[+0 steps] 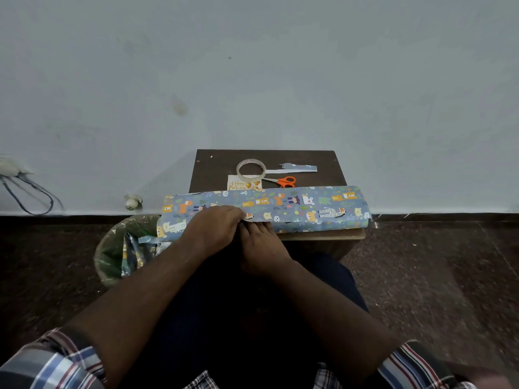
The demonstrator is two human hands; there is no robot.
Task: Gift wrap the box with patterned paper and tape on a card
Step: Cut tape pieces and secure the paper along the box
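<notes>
A long box wrapped in blue animal-patterned paper [295, 206] lies across the front of a small dark wooden table [213, 167]. My left hand [216, 228] rests on the paper's overlapping edge, its fingers curled down over the seam near the middle. My right hand [259, 242] touches the front face just below that seam, fingertips against the left hand's. Behind the box lie a "Happy Birthday" card [244, 184], a roll of clear tape [250, 169] and orange-handled scissors [283, 181].
A cut strip of wrapping paper [297, 168] lies at the table's back right. A bin lined with green plastic [123, 248], holding paper scraps, stands on the dark floor at the left. A pale wall rises right behind the table, with cables [31, 195] at far left.
</notes>
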